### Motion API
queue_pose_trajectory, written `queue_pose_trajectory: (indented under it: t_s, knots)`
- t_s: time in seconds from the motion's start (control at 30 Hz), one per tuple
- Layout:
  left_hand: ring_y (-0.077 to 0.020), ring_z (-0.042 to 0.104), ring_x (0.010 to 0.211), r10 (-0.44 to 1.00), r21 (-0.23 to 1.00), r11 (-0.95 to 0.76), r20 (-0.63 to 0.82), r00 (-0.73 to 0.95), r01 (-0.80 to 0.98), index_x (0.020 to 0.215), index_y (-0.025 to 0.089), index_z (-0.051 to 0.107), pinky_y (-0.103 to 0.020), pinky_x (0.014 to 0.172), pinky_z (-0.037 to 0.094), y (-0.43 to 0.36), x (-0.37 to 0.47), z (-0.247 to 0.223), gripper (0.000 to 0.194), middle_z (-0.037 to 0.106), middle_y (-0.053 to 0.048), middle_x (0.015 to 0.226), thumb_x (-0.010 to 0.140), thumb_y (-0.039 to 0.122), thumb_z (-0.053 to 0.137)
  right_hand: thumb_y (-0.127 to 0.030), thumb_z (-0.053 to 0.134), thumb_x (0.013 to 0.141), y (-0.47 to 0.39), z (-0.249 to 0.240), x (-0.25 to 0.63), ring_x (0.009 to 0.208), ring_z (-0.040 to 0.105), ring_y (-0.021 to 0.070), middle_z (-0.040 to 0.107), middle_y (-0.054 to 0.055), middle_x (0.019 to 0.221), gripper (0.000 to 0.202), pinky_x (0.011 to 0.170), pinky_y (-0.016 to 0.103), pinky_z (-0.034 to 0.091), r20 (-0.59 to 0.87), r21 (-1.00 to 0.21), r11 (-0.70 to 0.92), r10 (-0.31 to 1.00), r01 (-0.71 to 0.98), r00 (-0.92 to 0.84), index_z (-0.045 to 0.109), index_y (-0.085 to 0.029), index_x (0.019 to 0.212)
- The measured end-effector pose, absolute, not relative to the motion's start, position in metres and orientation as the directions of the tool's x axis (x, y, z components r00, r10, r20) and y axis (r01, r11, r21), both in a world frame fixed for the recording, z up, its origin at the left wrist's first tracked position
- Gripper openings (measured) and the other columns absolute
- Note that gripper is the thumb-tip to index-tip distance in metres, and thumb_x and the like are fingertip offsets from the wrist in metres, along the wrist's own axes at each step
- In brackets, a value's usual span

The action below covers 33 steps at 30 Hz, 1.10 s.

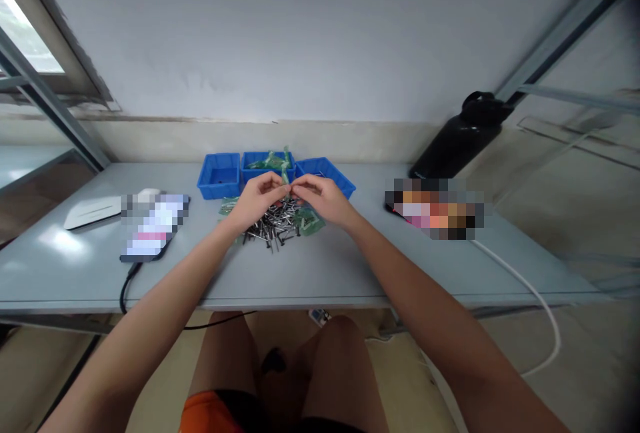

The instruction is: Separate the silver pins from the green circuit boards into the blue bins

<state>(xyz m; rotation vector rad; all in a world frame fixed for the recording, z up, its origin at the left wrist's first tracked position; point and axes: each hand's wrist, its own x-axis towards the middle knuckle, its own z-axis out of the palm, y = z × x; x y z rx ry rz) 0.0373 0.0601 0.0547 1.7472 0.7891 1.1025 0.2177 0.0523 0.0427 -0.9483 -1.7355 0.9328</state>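
My left hand (257,198) and my right hand (326,198) meet over the middle of the desk, fingertips pinched close together. Between them stands a small green plastic bag (285,174), gripped by both hands; its contents cannot be made out. Right under the hands lies a heap of loose metal screws (273,228), partly covered by my fingers. One filled green bag (311,222) rests at the heap's right side, another green bag (229,205) at its left.
Behind the hands stand three blue bins: a left bin (219,191), a middle bin (247,174) holding green bags, and a right bin (346,189). Phones (155,226) (435,210) with cables lie on both sides. A black bottle (455,143) leans at the right; a white device (93,212) lies left.
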Motion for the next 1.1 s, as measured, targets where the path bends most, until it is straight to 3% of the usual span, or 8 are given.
queue_pose_trajectory:
  t_s: [0.17,0.27,0.43,0.53,0.63,0.8,0.93,1.1]
  knots:
    - [-0.016,0.056,0.083,0.8,0.87,-0.48,0.385,0.461,0.107,0.083,0.015,0.059,-0.026,0.071,0.049,0.054,0.037,0.058,0.041,0.058,-0.005,0.084,0.094,0.05,0.04,-0.046,0.066,0.076,0.05,0.044,0.215,0.077,0.061,0.0156,0.065,0.001,0.083,0.027,0.068,0.03,0.05,0.306,-0.928,0.35,0.911,0.125,-0.277,0.062,-0.021,0.087]
    - [-0.0143,0.053,0.075,0.811,0.846,-0.503,0.392,0.435,0.175,0.079,0.016,0.055,-0.025,0.068,0.047,0.057,0.04,0.053,0.031,0.055,-0.003,0.078,0.091,0.044,0.048,-0.042,0.068,0.074,0.052,0.044,0.216,0.073,0.061,0.0155,0.064,0.0,0.076,0.023,0.07,0.031,0.05,0.322,-0.917,0.365,0.916,0.161,-0.238,0.062,-0.02,0.079]
    - [-0.0102,0.049,0.066,0.882,0.862,-0.464,0.428,0.197,0.207,0.08,0.018,0.045,-0.023,0.062,0.043,0.069,0.041,0.042,0.026,0.05,0.001,0.074,0.077,0.029,0.068,-0.04,0.073,0.069,0.056,0.045,0.223,0.07,0.063,0.0143,0.065,0.001,0.075,0.024,0.073,0.032,0.054,0.233,-0.968,0.247,0.946,0.037,-0.225,0.064,-0.02,0.078]
    - [-0.01,0.051,0.062,0.876,0.891,-0.431,0.374,0.305,0.143,0.083,0.017,0.051,-0.023,0.059,0.043,0.071,0.039,0.043,0.019,0.053,0.001,0.073,0.079,0.028,0.066,-0.042,0.075,0.067,0.057,0.046,0.226,0.07,0.063,0.0137,0.066,0.002,0.076,0.027,0.071,0.03,0.054,0.173,-0.983,0.181,0.95,0.007,-0.259,0.066,-0.02,0.079]
    - [-0.0102,0.05,0.058,0.825,0.869,-0.477,0.391,0.409,0.129,0.074,0.016,0.054,-0.024,0.058,0.042,0.068,0.036,0.048,0.018,0.052,0.002,0.065,0.083,0.031,0.061,-0.047,0.074,0.068,0.058,0.045,0.228,0.071,0.063,0.0141,0.064,0.001,0.074,0.029,0.067,0.028,0.053,0.167,-0.981,0.187,0.95,0.054,-0.263,0.066,-0.02,0.077]
    - [-0.0112,0.047,0.057,0.807,0.799,-0.556,0.455,0.375,0.227,0.067,0.016,0.058,-0.025,0.057,0.038,0.064,0.032,0.055,0.026,0.051,0.002,0.058,0.086,0.033,0.056,-0.055,0.065,0.075,0.058,0.042,0.23,0.069,0.06,0.0143,0.061,0.001,0.067,0.036,0.063,0.027,0.049,0.224,-0.948,0.275,0.934,0.162,-0.278,0.061,-0.02,0.066]
    - [-0.0112,0.044,0.057,0.784,0.747,-0.606,0.501,0.367,0.275,0.066,0.015,0.06,-0.026,0.058,0.036,0.065,0.031,0.056,0.024,0.05,0.002,0.058,0.085,0.029,0.058,-0.057,0.065,0.074,0.057,0.043,0.23,0.063,0.057,0.0136,0.059,0.001,0.062,0.039,0.062,0.028,0.047,0.238,-0.931,0.305,0.923,0.2,-0.302,0.059,-0.019,0.063]
    - [-0.011,0.048,0.058,0.812,0.79,-0.565,0.481,0.33,0.237,0.077,0.015,0.06,-0.025,0.057,0.038,0.068,0.032,0.054,0.015,0.055,0.001,0.063,0.08,0.029,0.063,-0.053,0.061,0.078,0.057,0.044,0.228,0.06,0.056,0.0133,0.058,0.0,0.062,0.035,0.061,0.029,0.046,0.254,-0.921,0.324,0.921,0.218,-0.297,0.057,-0.019,0.068]
